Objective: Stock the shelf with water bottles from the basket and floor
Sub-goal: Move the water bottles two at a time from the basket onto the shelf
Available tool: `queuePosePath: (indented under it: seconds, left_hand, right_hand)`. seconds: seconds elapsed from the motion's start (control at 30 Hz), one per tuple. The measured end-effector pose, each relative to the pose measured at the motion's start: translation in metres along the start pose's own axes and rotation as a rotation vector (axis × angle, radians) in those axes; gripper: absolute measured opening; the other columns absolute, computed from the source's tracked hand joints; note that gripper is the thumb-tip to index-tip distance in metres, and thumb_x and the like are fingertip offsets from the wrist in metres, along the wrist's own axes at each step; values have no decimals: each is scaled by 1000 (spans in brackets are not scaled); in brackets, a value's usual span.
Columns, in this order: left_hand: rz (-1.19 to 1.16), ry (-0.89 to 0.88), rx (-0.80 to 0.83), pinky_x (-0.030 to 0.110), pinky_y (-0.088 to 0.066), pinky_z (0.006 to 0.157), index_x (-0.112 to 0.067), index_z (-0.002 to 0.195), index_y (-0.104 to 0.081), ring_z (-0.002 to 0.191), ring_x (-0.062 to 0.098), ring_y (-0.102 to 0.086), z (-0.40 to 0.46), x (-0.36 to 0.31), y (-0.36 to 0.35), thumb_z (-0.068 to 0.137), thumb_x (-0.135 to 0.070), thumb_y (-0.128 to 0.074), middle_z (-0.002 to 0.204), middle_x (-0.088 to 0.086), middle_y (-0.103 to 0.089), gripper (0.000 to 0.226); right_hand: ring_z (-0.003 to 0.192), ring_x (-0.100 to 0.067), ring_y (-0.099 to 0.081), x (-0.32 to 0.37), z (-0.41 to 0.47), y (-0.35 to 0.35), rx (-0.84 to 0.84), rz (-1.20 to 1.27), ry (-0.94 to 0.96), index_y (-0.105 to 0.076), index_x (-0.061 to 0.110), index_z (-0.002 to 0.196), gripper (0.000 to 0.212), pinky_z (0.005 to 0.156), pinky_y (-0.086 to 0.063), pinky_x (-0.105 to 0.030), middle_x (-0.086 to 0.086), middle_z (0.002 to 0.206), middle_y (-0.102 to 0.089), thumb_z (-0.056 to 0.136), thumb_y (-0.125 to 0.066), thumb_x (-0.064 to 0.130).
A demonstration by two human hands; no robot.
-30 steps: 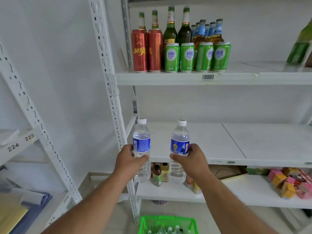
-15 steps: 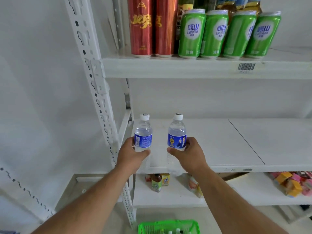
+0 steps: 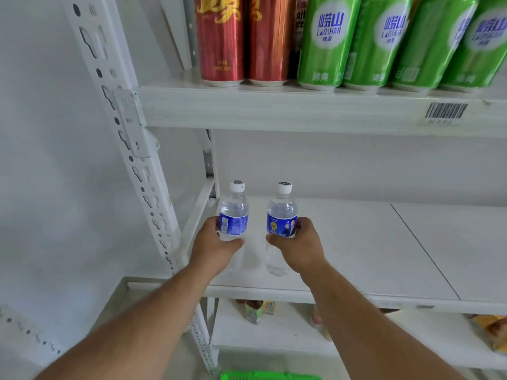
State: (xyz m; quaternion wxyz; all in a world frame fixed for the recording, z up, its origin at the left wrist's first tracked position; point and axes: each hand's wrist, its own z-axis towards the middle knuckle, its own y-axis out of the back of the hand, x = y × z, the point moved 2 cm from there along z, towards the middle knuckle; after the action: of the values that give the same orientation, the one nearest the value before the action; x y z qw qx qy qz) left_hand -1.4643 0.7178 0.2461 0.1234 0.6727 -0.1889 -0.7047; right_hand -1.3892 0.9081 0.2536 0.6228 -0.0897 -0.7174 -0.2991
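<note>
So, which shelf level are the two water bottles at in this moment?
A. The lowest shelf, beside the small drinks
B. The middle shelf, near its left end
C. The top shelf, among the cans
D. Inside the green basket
B: the left hand and right hand each grip an upright water bottle over the middle shelf, near its left end, below the cans.

Clear glossy plastic bottles point(image 3: 233, 215) — matt white shelf point(image 3: 356, 242), shiny cans point(image 3: 326, 42).

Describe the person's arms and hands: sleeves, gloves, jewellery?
Both forearms are bare as far as the frame shows, with no sleeves in view. The left hand and right hand wear no gloves; no watch, wristband or ring is visible.
</note>
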Motion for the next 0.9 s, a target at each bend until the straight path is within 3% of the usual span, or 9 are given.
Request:
queuePosePath:
  seconds: [0.17,0.33,0.63,0.8,0.9]
  left_hand:
    - [-18,6,-37,22,-44,72,-33,113,-54,86,3,-59,14,2,-12,70,-27,-85,101,-15,-62,53]
    - [-67,20,-51,20,-44,67,-30,110,-57,87,3,-62,54,3,-25,69,-22,-84,96,-16,-64,50]
    - [-47,-33,-61,30,-50,80,-22,118,-58,94,20,-65,150,26,-53,70,-17,-84,107,-3,-67,55]
    - [-67,-65,-76,23,-45,72,-21,118,-56,90,18,-63,193,37,-72,69,-14,-85,105,-3,-66,57]
    - [-81,-80,-81,15,-42,66,-18,116,-57,81,8,-62,215,40,-82,69,-10,-84,94,-11,-63,55]
  right_hand:
    - [82,-7,-63,-8,29,-5,27,-6,4,-48,34,94,49,67,-48,-26,14,91,-63,63,-86,34]
    - [79,-2,-62,-10,67,-19,3,-14,3,-51,30,100,50,62,-44,-21,17,89,-63,66,-86,37]
    - [77,-2,-60,-18,148,-68,-18,-53,45,-50,29,102,46,59,-42,-23,16,89,-61,71,-83,38]
    - [74,-2,-59,-22,192,-91,-33,-50,70,-48,29,102,46,53,-40,-21,16,87,-60,72,-82,36]
    - [73,-2,-59,-27,215,-101,-42,-67,83,-48,29,101,44,52,-40,-21,16,86,-61,72,-81,37]
